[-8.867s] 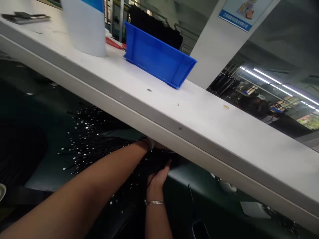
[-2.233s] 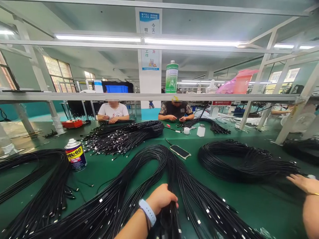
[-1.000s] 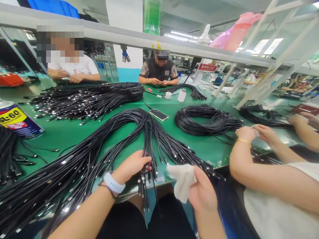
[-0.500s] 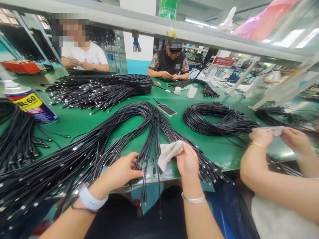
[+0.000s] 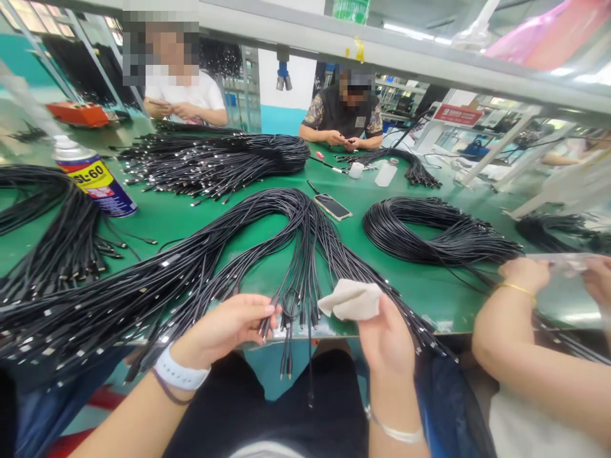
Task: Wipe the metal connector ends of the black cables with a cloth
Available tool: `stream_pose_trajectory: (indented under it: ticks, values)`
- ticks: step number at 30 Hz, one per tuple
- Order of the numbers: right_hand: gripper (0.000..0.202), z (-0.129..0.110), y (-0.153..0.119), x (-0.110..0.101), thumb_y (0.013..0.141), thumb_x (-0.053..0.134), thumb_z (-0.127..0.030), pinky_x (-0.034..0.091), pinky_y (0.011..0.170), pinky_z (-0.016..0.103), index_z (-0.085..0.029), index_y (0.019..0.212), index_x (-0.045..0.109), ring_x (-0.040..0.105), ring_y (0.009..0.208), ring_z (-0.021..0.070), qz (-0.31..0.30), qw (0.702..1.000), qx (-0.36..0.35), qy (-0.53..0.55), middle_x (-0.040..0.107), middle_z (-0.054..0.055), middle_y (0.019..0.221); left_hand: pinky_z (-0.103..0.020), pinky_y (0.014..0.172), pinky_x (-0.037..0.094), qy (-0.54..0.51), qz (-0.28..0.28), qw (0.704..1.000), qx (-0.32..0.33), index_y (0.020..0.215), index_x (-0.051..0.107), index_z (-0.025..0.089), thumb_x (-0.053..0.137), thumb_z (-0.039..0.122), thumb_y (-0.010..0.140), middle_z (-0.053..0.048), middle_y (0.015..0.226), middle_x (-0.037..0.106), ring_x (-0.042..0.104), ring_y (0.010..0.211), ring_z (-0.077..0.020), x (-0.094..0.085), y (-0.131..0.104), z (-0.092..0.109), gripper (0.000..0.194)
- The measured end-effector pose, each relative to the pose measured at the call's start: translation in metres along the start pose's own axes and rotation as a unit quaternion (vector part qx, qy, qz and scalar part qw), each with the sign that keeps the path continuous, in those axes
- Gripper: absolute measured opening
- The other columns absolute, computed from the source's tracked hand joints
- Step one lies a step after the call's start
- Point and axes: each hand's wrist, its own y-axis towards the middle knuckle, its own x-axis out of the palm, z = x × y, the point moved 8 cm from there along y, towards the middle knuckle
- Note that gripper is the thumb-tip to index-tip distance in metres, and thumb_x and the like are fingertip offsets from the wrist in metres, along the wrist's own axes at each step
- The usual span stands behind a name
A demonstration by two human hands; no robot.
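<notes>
Fingers of the left hand (image 5: 224, 327) are closed on black cable ends (image 5: 265, 327) at the near edge of the bench (image 5: 358, 257); fingers of the right hand (image 5: 387, 337) are closed on a white cloth (image 5: 353, 300). The arched cable bundle (image 5: 281, 202) spreads toward the near edge. Beyond its bend lies a phone (image 5: 333, 207), between a spray can (image 5: 98, 181) and a coiled bundle (image 5: 394, 245)

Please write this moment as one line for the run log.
left hand: holds black cable ends | right hand: holds off-white cloth | on green table: smartphone, coiled black cables, spray can at left
</notes>
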Motion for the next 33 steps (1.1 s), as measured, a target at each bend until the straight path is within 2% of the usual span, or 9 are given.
stream_pose_trajectory:
  ticks: [4,7,12,15,19,22,24,28,33]
  values:
    - [0.026,-0.004,-0.026,-0.002,0.082,0.066,-0.037,0.044,0.09,0.046,-0.015,0.094,0.072,0.061,0.099,0.0301,-0.009,0.998,0.024,-0.056,0.07,0.013,0.101,-0.022,0.054,0.048,-0.045,0.019,0.999,-0.024,0.103,0.066,0.014,0.062,0.041,0.082,-0.006,0.072,0.065,0.06,0.062,-0.0139,0.002,0.008,-0.008,0.034]
    - [0.026,-0.003,-0.043,-0.006,0.076,0.073,-0.038,0.05,0.08,0.04,-0.017,0.091,0.074,0.063,0.092,0.0288,0.013,0.997,0.045,-0.058,0.072,0.011,0.098,-0.021,0.051,0.047,-0.064,0.026,0.997,-0.024,0.112,0.062,0.019,0.06,0.038,0.085,-0.004,0.069,0.064,0.06,0.062,-0.0144,0.005,0.019,-0.007,0.034]
    - [0.022,0.012,-0.059,0.002,0.073,0.077,-0.037,0.049,0.069,0.029,-0.018,0.084,0.076,0.062,0.076,0.0198,0.03,0.995,0.08,-0.054,0.072,0.006,0.081,-0.021,0.07,0.05,-0.116,-0.046,0.992,0.013,0.09,0.067,0.016,0.068,0.016,0.078,-0.004,0.092,0.066,0.062,0.077,-0.0116,0.029,0.039,0.01,0.011]
    - [0.02,0.023,-0.057,0.013,0.075,0.074,-0.036,0.048,0.071,0.028,-0.018,0.083,0.076,0.062,0.076,0.0187,0.037,0.995,0.088,-0.035,0.071,0.005,0.081,-0.02,0.069,0.05,-0.116,-0.064,0.991,0.034,0.087,0.067,0.015,0.069,0.014,0.077,-0.002,0.087,0.064,0.06,0.073,-0.01,0.044,0.048,0.017,0.01]
    - [0.024,0.035,-0.054,0.032,0.081,0.068,-0.035,0.047,0.082,0.034,-0.015,0.092,0.075,0.062,0.09,0.0244,0.011,0.993,0.111,-0.02,0.072,0.01,0.094,-0.02,0.065,0.049,-0.076,-0.056,0.992,0.082,0.082,0.066,0.015,0.073,0.018,0.074,-0.001,0.078,0.063,0.058,0.067,-0.0098,0.053,0.052,0.024,0.011]
    - [0.025,0.04,-0.052,0.043,0.082,0.065,-0.03,0.045,0.089,0.038,-0.015,0.101,0.073,0.06,0.1,0.0262,-0.039,0.989,0.142,0.009,0.069,0.012,0.108,-0.021,0.063,0.047,-0.056,-0.052,0.99,0.116,0.081,0.066,0.015,0.074,0.021,0.073,-0.002,0.076,0.064,0.057,0.067,-0.0109,0.051,0.053,0.029,0.013]
    - [0.028,0.043,-0.051,0.048,0.08,0.066,-0.025,0.046,0.086,0.038,-0.015,0.105,0.071,0.06,0.096,0.0254,-0.075,0.983,0.163,0.033,0.068,0.012,0.109,-0.021,0.064,0.046,-0.061,-0.043,0.989,0.126,0.08,0.066,0.015,0.076,0.021,0.071,-0.002,0.077,0.066,0.058,0.068,-0.0118,0.047,0.055,0.031,0.015]
    - [0.027,0.049,-0.046,0.046,0.077,0.07,-0.023,0.048,0.076,0.031,-0.017,0.103,0.07,0.062,0.087,0.0215,-0.087,0.978,0.186,0.036,0.069,0.01,0.103,-0.022,0.063,0.045,-0.073,-0.034,0.988,0.135,0.078,0.065,0.016,0.077,0.022,0.067,-0.001,0.075,0.066,0.056,0.066,-0.0119,0.04,0.057,0.031,0.017]
    - [0.022,0.06,-0.04,0.049,0.071,0.077,-0.029,0.044,0.057,0.024,-0.016,0.087,0.069,0.058,0.063,0.0153,-0.076,0.973,0.2,-0.087,0.067,0.003,0.074,-0.019,0.056,0.04,-0.047,-0.038,0.987,0.149,0.077,0.065,0.015,0.077,0.021,0.067,-0.001,0.074,0.065,0.05,0.06,-0.009,0.039,0.061,0.029,0.017]
